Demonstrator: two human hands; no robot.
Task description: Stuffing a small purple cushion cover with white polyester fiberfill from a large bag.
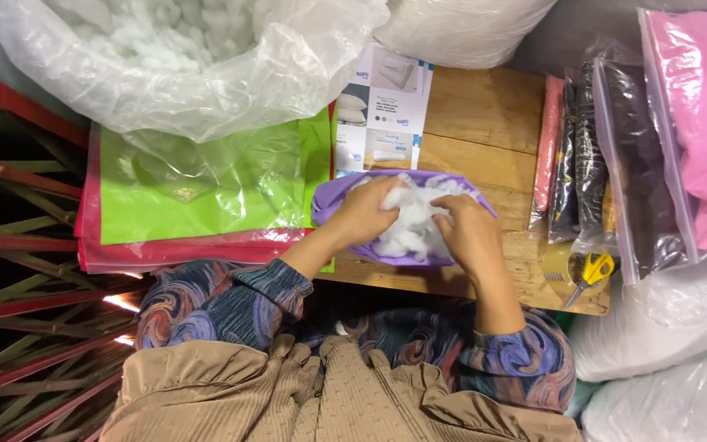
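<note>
A purple fabric cover (pixel 333 200) lies open on the wooden table (pixel 484 106), filled with white fibre stuffing (pixel 411 225). My left hand (pixel 366 214) grips the stuffing at the cover's left side, fingers curled into it. My right hand (pixel 472 233) presses into the stuffing from the right, fingers closed on the fluff. Both hands sit inside the cover's opening, close together.
A big clear plastic bag of white stuffing (pixel 182 57) stands at the back left over green and pink sheets (pixel 206 192). Printed cards (pixel 382 106) lie behind the cover. Bagged fabrics (pixel 615 155) and a pink bag (pixel 697 115) stack at right; yellow-handled scissors (pixel 591 274) rest beside tape.
</note>
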